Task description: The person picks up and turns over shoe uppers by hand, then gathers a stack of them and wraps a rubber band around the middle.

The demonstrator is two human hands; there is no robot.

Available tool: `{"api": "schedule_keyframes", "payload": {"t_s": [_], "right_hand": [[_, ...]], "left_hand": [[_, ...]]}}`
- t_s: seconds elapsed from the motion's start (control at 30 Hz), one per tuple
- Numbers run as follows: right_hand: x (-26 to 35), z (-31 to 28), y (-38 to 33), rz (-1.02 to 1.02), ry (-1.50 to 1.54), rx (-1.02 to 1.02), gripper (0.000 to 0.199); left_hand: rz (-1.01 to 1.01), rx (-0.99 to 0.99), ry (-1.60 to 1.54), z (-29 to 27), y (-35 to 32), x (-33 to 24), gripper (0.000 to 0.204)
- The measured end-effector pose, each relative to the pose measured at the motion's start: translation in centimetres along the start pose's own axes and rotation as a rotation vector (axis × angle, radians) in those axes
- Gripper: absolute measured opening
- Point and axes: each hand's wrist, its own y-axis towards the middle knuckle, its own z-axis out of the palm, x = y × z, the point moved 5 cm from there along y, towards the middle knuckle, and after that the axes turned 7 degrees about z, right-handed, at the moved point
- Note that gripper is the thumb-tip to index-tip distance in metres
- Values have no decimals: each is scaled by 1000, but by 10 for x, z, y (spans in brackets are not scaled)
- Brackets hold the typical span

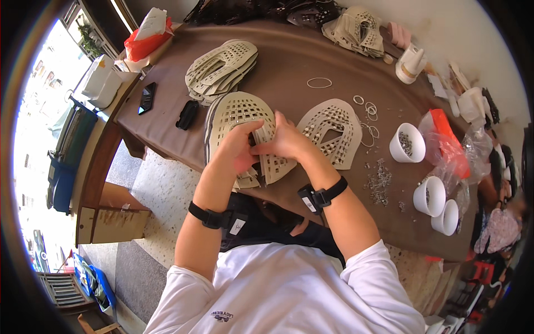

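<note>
Daylight pours in from my left, where the window (41,83) is blown out to white glare. The brown table (289,61) in front of me is evenly lit, with soft shadows under my hands. The fisheye bends the table edge and darkens the rim to black. The far right corner looks blurred and smeared.

Matt beige perforated cutout (245,119), leather-like
</note>
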Motion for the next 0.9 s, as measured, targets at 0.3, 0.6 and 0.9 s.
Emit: {"api": "schedule_keyframes", "payload": {"t_s": [0.3, 0.6, 0.9], "right_hand": [[-79, -139, -36, 172, -297, -772, 71], [-118, -149, -17, 561, -435, -608, 61], [-173, -166, 21, 424, -55, -658, 58]], "left_hand": [[20, -31, 16, -6, 20, 16, 38], [8, -78, -63, -13, 33, 23, 36], [-15, -138, -136, 0, 22, 17, 38]]}}
